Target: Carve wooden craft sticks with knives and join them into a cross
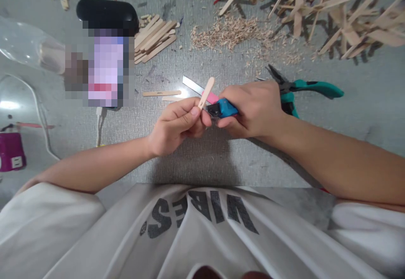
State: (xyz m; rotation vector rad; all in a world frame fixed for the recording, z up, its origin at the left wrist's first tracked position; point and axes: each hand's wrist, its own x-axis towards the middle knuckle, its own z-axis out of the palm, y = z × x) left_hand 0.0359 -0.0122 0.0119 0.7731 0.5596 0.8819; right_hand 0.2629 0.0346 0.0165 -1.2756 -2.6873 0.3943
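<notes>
My left hand (177, 125) is closed, pinching a wooden craft stick (208, 89) between thumb and fingers. The stick tilts up and to the right, with a small slot near the thumb. My right hand (257, 106) wraps around a blue nail clipper (227, 107), whose dark metal head is beside the stick's lower end; I cannot tell if they touch. Behind both hands lies a pink-handled cutter (193, 85) with its flat blade out. Two more sticks rest on the table left of it, one a slotted craft stick (161, 93). My right fingers partly hide the clipper.
Teal-handled pliers (316, 88) lie beyond my right hand. Wood shavings (230, 33), a stick pile (156, 38) and a stick structure (341, 13) are farther back. At left are a phone (107, 68), black case (106, 13), plastic bottle (28, 44) and white cable (41, 118).
</notes>
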